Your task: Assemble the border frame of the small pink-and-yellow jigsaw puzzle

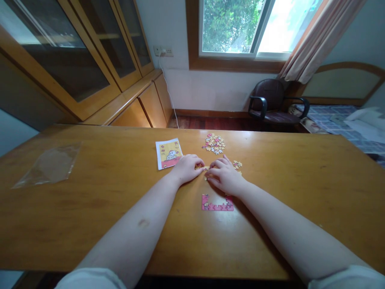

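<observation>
My left hand (pixel 189 168) is closed, thumb and fingertips pinched on small yellow jigsaw puzzle pieces (pixel 206 168) on the table. From the other side my right hand (pixel 224 174) bends its fingers down onto the same pieces, which it partly hides. Just beyond the right hand lie a few yellow puzzle pieces (pixel 237 164). Nearer to me is a joined pink puzzle border (pixel 217 207), a bottom strip with short sides going up. Farther back sits a heap of loose puzzle pieces (pixel 214 143). Beside my left hand lies a picture card (pixel 168 154) with a white cartoon figure.
The wooden table (pixel 99 168) spans the view, with a clear plastic bag (pixel 49 164) at its left. A glass-door cabinet (pixel 81 52) stands to the left. Past the far edge are an office chair (pixel 272 98), a bed (pixel 339 116) and a window (pixel 231 28).
</observation>
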Action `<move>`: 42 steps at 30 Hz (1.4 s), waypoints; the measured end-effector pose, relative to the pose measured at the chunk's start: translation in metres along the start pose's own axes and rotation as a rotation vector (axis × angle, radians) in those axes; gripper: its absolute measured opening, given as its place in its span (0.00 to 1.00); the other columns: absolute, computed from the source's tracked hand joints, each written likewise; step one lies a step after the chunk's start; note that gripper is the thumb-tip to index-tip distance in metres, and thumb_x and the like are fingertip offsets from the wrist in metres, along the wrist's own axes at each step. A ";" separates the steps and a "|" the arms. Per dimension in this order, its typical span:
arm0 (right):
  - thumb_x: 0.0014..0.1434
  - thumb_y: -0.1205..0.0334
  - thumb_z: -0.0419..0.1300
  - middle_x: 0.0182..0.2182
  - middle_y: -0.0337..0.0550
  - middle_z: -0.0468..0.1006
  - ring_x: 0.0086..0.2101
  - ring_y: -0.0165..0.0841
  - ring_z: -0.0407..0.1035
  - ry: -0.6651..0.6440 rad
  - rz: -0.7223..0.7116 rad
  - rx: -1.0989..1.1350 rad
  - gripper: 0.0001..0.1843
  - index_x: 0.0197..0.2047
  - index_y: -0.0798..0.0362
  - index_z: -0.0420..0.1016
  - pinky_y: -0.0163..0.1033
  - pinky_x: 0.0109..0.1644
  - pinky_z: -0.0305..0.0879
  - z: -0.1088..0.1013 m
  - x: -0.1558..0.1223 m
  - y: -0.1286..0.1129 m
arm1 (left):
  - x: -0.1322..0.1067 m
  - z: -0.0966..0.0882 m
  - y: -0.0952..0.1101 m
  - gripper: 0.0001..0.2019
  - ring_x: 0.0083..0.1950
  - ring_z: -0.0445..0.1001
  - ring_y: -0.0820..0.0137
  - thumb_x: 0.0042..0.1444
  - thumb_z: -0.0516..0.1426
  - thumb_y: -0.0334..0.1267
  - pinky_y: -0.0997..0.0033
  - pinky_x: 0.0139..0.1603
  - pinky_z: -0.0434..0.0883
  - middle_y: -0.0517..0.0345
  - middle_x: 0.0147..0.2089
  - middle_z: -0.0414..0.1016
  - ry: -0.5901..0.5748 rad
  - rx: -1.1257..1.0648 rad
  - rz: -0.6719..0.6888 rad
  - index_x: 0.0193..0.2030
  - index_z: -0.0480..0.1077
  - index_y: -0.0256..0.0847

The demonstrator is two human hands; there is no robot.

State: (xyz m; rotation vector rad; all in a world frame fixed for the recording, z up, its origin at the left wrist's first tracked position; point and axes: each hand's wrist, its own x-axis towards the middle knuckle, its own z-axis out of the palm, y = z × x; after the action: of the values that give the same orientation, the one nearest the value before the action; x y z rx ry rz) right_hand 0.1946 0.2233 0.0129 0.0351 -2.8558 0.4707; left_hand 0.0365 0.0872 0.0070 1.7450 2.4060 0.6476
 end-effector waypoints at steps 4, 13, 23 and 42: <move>0.59 0.57 0.60 0.40 0.43 0.75 0.47 0.39 0.64 0.014 0.003 0.005 0.08 0.38 0.46 0.80 0.59 0.67 0.41 -0.003 -0.001 0.005 | 0.000 0.000 0.001 0.07 0.42 0.73 0.65 0.56 0.58 0.42 0.65 0.46 0.67 0.57 0.37 0.77 -0.006 0.002 -0.006 0.36 0.77 0.44; 0.58 0.60 0.61 0.38 0.42 0.76 0.46 0.39 0.65 -0.011 0.007 0.006 0.06 0.35 0.47 0.80 0.58 0.68 0.41 0.003 0.002 0.000 | 0.001 0.002 0.001 0.08 0.41 0.74 0.65 0.57 0.58 0.43 0.65 0.45 0.67 0.57 0.36 0.77 -0.001 0.011 0.011 0.36 0.77 0.44; 0.58 0.57 0.61 0.39 0.43 0.76 0.46 0.39 0.65 -0.010 -0.013 0.009 0.06 0.35 0.47 0.79 0.58 0.68 0.42 0.004 0.002 -0.004 | 0.001 0.002 0.002 0.08 0.41 0.73 0.65 0.57 0.58 0.43 0.64 0.47 0.68 0.57 0.37 0.77 -0.009 0.007 -0.007 0.37 0.77 0.44; 0.60 0.58 0.59 0.39 0.43 0.76 0.45 0.38 0.66 -0.008 -0.029 -0.020 0.07 0.38 0.48 0.78 0.55 0.68 0.41 0.006 0.001 -0.004 | 0.001 0.001 0.002 0.08 0.41 0.74 0.65 0.56 0.58 0.41 0.65 0.45 0.68 0.56 0.37 0.77 -0.006 -0.004 0.009 0.37 0.76 0.43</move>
State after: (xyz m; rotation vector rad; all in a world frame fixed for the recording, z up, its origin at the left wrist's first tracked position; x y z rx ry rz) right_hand 0.1927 0.2173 0.0093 0.0746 -2.8632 0.4374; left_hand 0.0380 0.0887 0.0072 1.7542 2.3926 0.6470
